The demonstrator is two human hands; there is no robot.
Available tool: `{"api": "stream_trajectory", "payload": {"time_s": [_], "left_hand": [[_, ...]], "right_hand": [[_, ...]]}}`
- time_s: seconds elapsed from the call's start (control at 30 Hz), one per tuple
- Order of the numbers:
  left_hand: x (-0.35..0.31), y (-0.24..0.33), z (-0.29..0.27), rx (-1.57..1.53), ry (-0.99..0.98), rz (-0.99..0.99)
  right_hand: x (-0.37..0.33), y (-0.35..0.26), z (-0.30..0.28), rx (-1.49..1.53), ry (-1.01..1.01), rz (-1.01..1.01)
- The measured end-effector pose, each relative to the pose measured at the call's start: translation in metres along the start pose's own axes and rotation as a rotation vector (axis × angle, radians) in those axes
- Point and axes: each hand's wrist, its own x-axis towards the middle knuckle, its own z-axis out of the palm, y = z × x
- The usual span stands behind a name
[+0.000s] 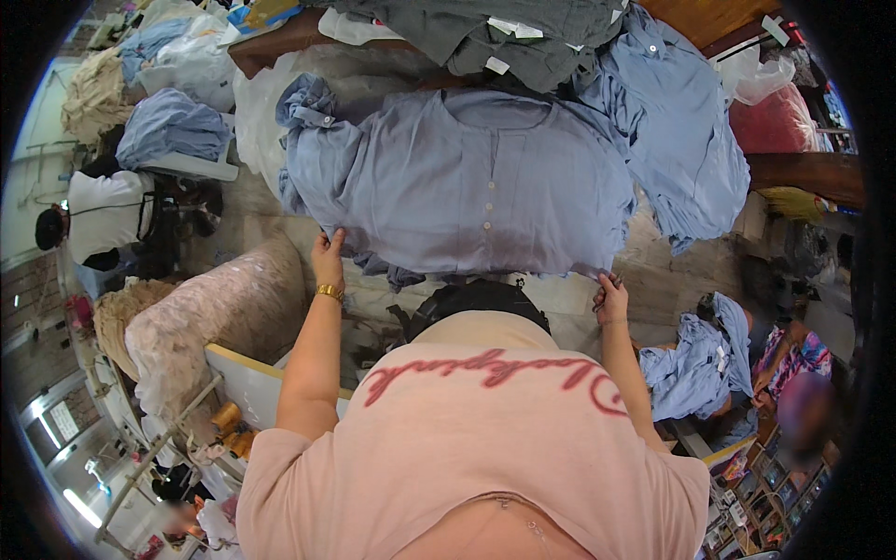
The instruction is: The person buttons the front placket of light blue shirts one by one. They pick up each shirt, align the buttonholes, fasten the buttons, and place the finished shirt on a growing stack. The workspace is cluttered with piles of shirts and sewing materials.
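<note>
A blue-grey shirt (551,191) with a round neckline and a buttoned front placket lies spread out before me, its neck at the far side. My left hand (329,259) pinches the near left edge of the shirt between thumb and fingers; a gold watch sits on that wrist. At the near right corner, my right hand (610,297) is closed on the edge as well. The near edge stretches between both hands. Bunched sleeve cloth with a button tab shows at the shirt's far left.
Dark grey garments (467,42) with white tags lie beyond the shirt. A pile of blue garments (672,140) hangs at the right. A large wrapped bundle (219,317) stands at the left. People work nearby: one in white (107,219) at left, another at lower right.
</note>
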Motion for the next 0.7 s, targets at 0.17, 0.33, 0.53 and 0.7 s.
{"api": "stream_trajectory", "payload": {"time_s": [0.17, 0.33, 0.53, 0.7], "left_hand": [[-0.02, -0.001, -0.023, 0.491, -0.114, 0.063], [-0.019, -0.011, -0.043, 0.224, -0.035, 0.017], [-0.013, 0.0, -0.052, 0.178, -0.012, 0.093], [-0.002, 0.091, -0.028, 0.025, -0.088, 0.397]], "right_hand": [[-0.021, -0.012, -0.001, -0.077, 0.058, -0.192], [-0.028, -0.022, -0.007, -0.193, 0.149, -0.292], [-0.046, -0.034, 0.0, -0.106, 0.191, -0.395], [-0.049, -0.079, 0.008, 0.085, 0.053, -0.509]]}}
